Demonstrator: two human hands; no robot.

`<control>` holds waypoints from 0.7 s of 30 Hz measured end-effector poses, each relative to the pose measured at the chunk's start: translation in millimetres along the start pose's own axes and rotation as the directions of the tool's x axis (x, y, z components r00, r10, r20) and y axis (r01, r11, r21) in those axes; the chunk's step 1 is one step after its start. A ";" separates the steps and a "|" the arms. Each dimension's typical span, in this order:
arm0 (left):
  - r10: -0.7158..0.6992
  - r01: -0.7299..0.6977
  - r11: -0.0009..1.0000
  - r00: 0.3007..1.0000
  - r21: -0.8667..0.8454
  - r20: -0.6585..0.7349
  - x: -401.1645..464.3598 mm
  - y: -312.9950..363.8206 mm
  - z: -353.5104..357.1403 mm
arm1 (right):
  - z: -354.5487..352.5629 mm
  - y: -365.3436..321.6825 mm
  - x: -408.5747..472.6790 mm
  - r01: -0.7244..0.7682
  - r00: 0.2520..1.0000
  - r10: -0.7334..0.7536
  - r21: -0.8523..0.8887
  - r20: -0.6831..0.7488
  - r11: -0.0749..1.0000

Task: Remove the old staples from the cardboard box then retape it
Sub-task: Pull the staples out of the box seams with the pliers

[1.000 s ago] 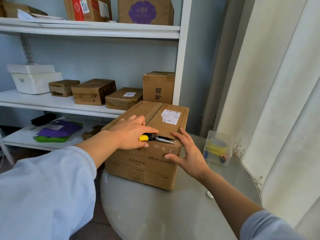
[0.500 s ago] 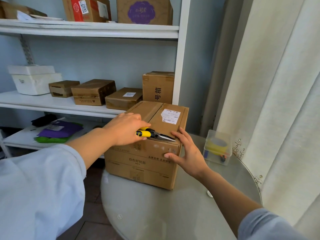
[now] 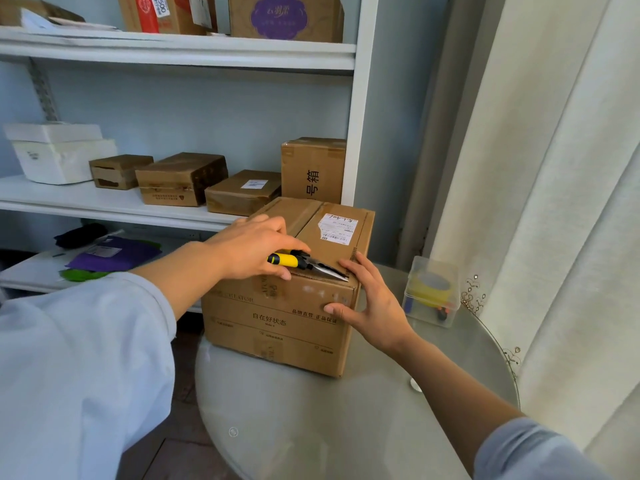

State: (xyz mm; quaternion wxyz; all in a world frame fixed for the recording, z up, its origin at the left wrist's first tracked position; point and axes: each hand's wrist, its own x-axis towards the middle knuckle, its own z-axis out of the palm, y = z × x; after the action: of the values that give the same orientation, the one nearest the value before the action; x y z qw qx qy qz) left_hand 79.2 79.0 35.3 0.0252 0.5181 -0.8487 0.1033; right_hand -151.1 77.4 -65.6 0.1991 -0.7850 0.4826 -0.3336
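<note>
The brown cardboard box (image 3: 284, 306), printed with black characters and bearing a white label at its 1 o'clock corner, sat on the desk (image 3: 346, 427), the left hand (image 3: 249, 251) gripping yellow-handled pliers (image 3: 304, 263) atop it, the right hand (image 3: 370, 303) spread flat against its corner.

Soft daylight, med-bright, comes from right of frame thru white curtain (image 3: 554, 168). Cool bluish cast on wall. Soft shadows under shelf (image 3: 173, 51) boards, upper left. Faint sheen on round glass table (image 3: 311, 427), no hard glare. Wide-angle bend at edges; sleeve (image 3: 79, 375) lower left blurry, centre sharp.
</note>
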 end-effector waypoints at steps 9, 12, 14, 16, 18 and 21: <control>0.003 -0.001 1.000 0.999 -0.030 0.042 1.2 -3.2 5.3 | 0.7 1.9 1.1 0.004 1.000 -0.004 -0.001 -0.001 1.000; -0.023 0.026 0.998 0.999 -0.062 0.045 -1.3 -3.4 10.2 | 0.0 3.0 1.5 0.009 1.000 -0.009 -0.005 -0.002 1.000; -0.032 0.035 0.997 0.999 -0.071 0.040 -1.4 -3.2 11.3 | -0.4 3.1 1.8 0.006 1.000 -0.006 -0.009 0.003 1.000; -0.037 0.039 0.997 0.999 -0.069 0.022 -2.3 -2.9 12.9 | -0.1 2.9 2.1 0.002 1.000 -0.002 -0.011 0.007 1.000; -0.051 0.050 0.997 0.999 -0.059 -0.012 -4.7 -2.2 16.4 | 0.5 2.4 2.2 0.003 1.000 -0.003 -0.009 0.005 1.000; -0.091 0.087 0.994 0.995 -0.068 -0.049 -8.6 0.0 23.1 | 0.8 3.1 2.5 0.008 1.000 -0.008 -0.003 -0.010 1.000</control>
State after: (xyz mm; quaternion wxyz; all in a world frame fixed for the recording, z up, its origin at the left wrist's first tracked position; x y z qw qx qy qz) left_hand 84.7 81.9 11.4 0.0688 0.5515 -0.8267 0.0873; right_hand -151.6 73.7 -67.4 0.1944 -0.7854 0.4810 -0.3376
